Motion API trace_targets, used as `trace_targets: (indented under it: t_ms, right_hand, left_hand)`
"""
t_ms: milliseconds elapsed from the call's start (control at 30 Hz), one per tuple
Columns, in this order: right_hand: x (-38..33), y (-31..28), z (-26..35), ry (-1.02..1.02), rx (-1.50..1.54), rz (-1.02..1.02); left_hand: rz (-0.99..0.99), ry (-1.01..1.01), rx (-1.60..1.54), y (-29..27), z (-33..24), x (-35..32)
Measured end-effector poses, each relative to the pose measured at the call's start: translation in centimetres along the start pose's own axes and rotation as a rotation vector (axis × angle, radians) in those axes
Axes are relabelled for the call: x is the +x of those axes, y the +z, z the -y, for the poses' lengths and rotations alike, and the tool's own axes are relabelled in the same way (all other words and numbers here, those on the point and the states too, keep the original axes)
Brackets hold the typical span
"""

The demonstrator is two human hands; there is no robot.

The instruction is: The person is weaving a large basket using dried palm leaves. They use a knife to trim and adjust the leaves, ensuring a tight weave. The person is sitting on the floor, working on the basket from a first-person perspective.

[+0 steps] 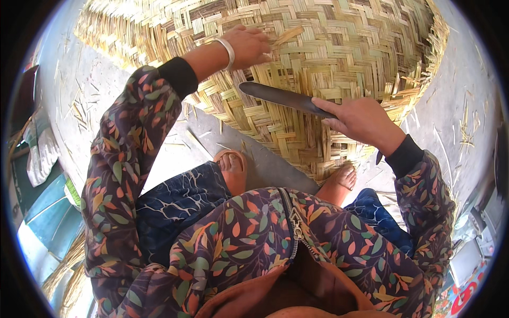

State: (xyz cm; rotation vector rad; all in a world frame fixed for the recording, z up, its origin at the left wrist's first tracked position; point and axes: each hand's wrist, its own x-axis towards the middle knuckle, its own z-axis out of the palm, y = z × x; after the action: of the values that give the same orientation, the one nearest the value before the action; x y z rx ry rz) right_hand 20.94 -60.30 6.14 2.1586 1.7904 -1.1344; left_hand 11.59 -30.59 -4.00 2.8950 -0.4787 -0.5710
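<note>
A large mat of woven split strips, pale green and straw-coloured, spreads in front of me, with frayed ends along its edges. My left hand, a pale bangle at its wrist, is over the weave with its fingers stretched out. A loose strip end sticks up just beyond those fingertips. My right hand is closed round one end of a long, dark, flat blade-shaped tool. Its rounded tip points left, over the mat and below my left hand. My right fingers hide the gripped end.
My feet in sandals stand by the mat's near corner. Bits of cut strip litter the grey floor on both sides. At far left are a whitish plastic bag, a blue sheet and a bundle of straw-like strips.
</note>
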Motion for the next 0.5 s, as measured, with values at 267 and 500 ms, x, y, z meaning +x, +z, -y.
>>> trace_targets:
  t_ms: [267, 500]
  right_hand:
    - [0.4, 1.0, -1.3, 0.076, 0.085, -0.032]
    - [0.3, 1.0, -1.4, 0.065, 0.078, -0.029]
  left_hand:
    - [0.272, -0.192, -0.181, -1.6, 1.6, 1.6]
    - [-0.097, 0.06, -0.009, 0.7, -0.1, 1.4]
